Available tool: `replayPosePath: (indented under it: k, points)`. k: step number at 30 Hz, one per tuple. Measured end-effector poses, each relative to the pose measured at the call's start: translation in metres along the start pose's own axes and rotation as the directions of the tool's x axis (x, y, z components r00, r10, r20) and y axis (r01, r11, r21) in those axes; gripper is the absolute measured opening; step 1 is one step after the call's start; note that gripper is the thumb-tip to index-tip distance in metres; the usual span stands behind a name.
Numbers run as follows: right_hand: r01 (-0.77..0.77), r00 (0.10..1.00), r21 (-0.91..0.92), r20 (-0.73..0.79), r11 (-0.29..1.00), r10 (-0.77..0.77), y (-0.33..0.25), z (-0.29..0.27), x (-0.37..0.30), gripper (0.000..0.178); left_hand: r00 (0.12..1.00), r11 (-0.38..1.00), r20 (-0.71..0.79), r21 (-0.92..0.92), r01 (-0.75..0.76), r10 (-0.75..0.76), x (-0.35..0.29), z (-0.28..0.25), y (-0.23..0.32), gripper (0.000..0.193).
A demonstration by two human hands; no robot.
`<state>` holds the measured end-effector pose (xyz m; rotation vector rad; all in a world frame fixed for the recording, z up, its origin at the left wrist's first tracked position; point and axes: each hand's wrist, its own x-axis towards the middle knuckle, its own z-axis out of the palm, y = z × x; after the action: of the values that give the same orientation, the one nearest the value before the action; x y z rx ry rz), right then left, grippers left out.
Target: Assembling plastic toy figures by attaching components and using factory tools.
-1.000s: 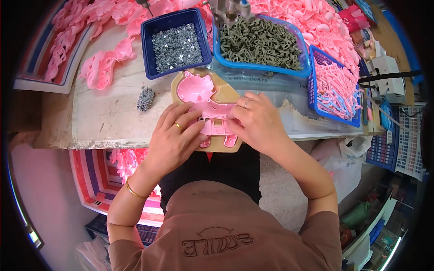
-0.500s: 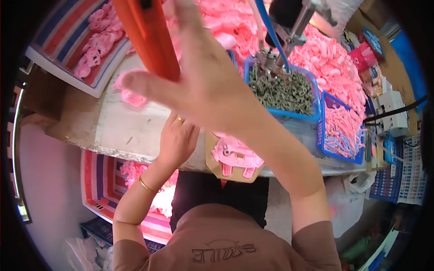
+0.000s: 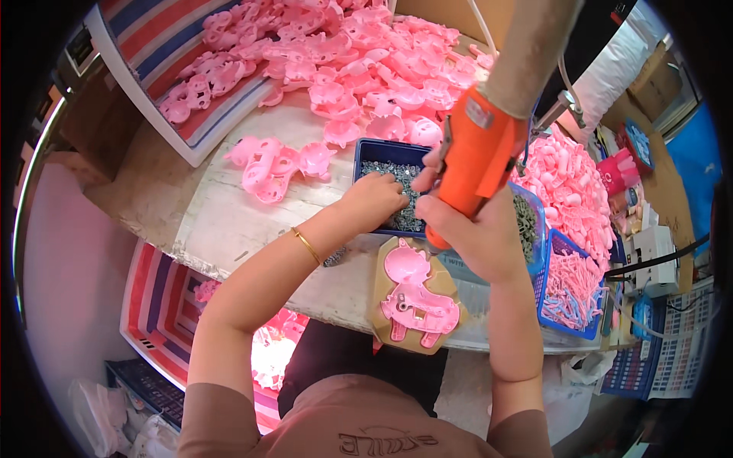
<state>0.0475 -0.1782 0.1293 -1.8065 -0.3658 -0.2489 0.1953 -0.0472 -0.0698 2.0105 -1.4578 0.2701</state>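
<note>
My left hand (image 3: pixel 376 200) reaches into a dark blue tray (image 3: pixel 359 162) of small metal screws (image 3: pixel 410 216). Its fingers are curled down over them, and the fingertips are hidden. My right hand (image 3: pixel 489 237) is wrapped round an orange power screwdriver (image 3: pixel 477 149), which slants down from the upper right; its tip is out of sight. In front of me, at the table edge, a pink animal-shaped toy half (image 3: pixel 416 305) lies hollow side up in a tan holder (image 3: pixel 382 282). More pink shells (image 3: pixel 267 168) lie left of the tray.
Pink parts (image 3: pixel 336 53) are heaped at the back, partly in a striped bag (image 3: pixel 145 46) at far left. Right of my right hand are a blue bin of grey pieces (image 3: pixel 527 221) and a basket of thin pink and blue sticks (image 3: pixel 569 286). Another striped bag (image 3: pixel 149 320) sits below the table.
My right hand, raised with thumb spread beside the screwdriver, is now closed round it, lower and farther right. My left hand has moved right, from the table into the screw tray.
</note>
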Motion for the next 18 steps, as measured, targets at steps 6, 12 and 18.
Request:
replayPosePath:
  k: [6, 12, 18]
  points:
    - [-0.077, 0.996, 0.028, -0.033, 0.997, 0.078, 0.0, -0.016, -0.005, 0.042, 0.972, 0.925, 0.213, 0.38, 0.008, -0.096, 0.008, -0.044, 0.047, 0.008]
    - [-0.008, 0.998, -0.024, -0.07, 1.0, 0.006, 0.003, -0.017, -0.008, 0.041, 0.987, 0.917, 0.096, 0.37, -0.153, 0.126, 0.003, -0.054, 0.077, 0.009]
    - [0.038, 0.996, 0.193, -0.083, 0.98, -0.022, 0.0, 0.001, -0.012, 0.036, 0.971, 0.973, -0.117, 0.127, -0.191, 0.206, -0.011, -0.053, 0.128, 0.014]
